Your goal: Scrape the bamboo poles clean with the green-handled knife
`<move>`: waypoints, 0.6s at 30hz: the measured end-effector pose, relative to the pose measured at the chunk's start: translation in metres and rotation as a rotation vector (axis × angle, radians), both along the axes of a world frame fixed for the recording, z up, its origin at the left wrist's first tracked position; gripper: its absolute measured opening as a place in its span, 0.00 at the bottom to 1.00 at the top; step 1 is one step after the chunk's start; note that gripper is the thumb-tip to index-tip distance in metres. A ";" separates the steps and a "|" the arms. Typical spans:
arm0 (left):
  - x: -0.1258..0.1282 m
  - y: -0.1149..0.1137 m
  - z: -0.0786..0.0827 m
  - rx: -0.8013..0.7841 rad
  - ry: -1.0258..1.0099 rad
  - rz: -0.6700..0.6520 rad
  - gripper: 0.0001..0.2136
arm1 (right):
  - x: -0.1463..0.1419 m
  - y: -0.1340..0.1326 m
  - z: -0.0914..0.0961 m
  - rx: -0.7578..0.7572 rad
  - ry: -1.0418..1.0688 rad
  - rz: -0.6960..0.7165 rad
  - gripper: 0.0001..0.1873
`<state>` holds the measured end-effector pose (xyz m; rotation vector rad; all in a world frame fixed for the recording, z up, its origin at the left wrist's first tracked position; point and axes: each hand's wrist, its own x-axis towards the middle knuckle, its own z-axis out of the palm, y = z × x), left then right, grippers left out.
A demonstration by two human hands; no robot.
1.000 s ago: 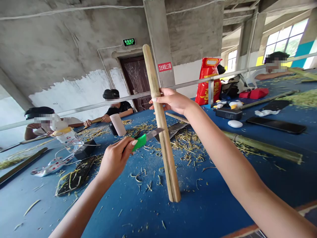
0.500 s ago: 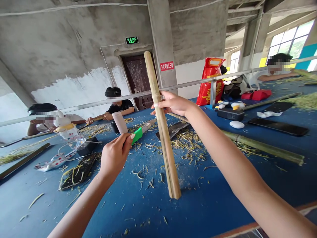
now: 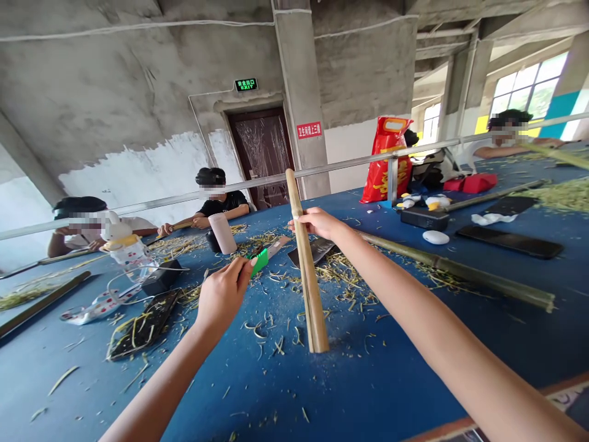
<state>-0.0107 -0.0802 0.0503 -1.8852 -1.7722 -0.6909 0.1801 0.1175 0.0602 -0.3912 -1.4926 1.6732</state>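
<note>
My left hand (image 3: 224, 288) is closed round a green utility knife (image 3: 260, 263), its blade pointing up and right toward the bamboo. Fingers of my right hand (image 3: 317, 222) wrap the peeled bamboo stick (image 3: 309, 288) at a node in its upper part. Pale and tilted away from me, the stick has its near end low over or on the table; I cannot tell whether it touches. A dark groove runs down its lower part. The blade is apart from the stick, a little to its left. Behind the stick lies a dark flat blade-like piece (image 3: 322, 248) among shavings.
The blue table (image 3: 368, 374) carries curly shavings (image 3: 345, 273). A green bamboo pole (image 3: 478, 279) lies to the right, near a phone (image 3: 508, 241) and a white mouse-like object (image 3: 435, 237). Left are a littered black phone (image 3: 145, 325) and a pink cup (image 3: 223, 233). Several people sit beyond a metal rail (image 3: 257, 182).
The bamboo stick's upper end has dropped and tilted further away, with my right hand moving lower and slightly left. My left hand with the knife has shifted a little right and down.
</note>
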 end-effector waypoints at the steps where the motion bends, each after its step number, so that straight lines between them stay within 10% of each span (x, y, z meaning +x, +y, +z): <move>1: 0.000 0.001 -0.002 -0.004 -0.008 -0.001 0.17 | -0.002 0.004 -0.006 -0.030 0.016 -0.061 0.06; 18: -0.016 0.009 -0.020 -0.059 0.013 0.042 0.16 | -0.074 0.051 -0.021 0.010 0.097 -0.244 0.05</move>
